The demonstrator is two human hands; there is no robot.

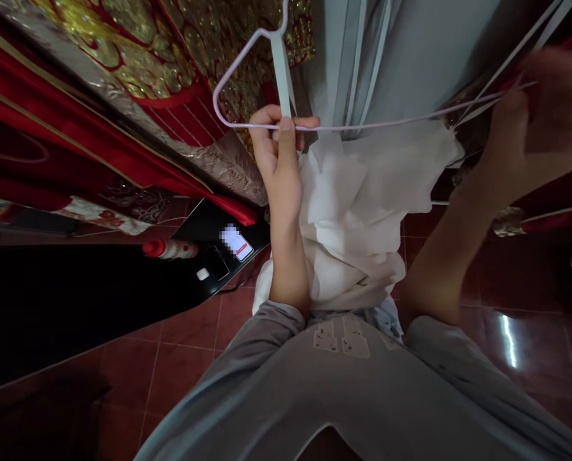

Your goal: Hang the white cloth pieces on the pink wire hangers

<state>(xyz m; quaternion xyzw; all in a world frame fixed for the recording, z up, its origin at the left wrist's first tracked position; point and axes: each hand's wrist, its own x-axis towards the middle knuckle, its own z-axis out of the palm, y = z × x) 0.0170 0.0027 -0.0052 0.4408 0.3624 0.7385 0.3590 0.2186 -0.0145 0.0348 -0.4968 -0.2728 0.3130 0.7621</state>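
Note:
A pale pink wire hanger (228, 73) spans the upper middle of the view, its lower bar running far to the right. My left hand (283, 150) is closed on that bar, the thumb pressing a white strap (280, 70) against it; the strap loops up over the hanger's shoulder. At the hanger's right end is my right hand (538, 118), its fingers smeared by motion, so their grip is unclear. Thin white straps (499, 70) run up beside it. Below the bar hangs a white ruffled garment (362, 186), which reaches down to my lap.
Red and gold embroidered clothes (170, 83) hang at the left, and a grey-white cloth (420, 57) behind the hanger. A black table (88, 301) holds a red-capped bottle (170, 248), a lit phone (237, 243), a dark phone (217, 262) and a small white case (202, 274). The floor (189, 320) is red tile.

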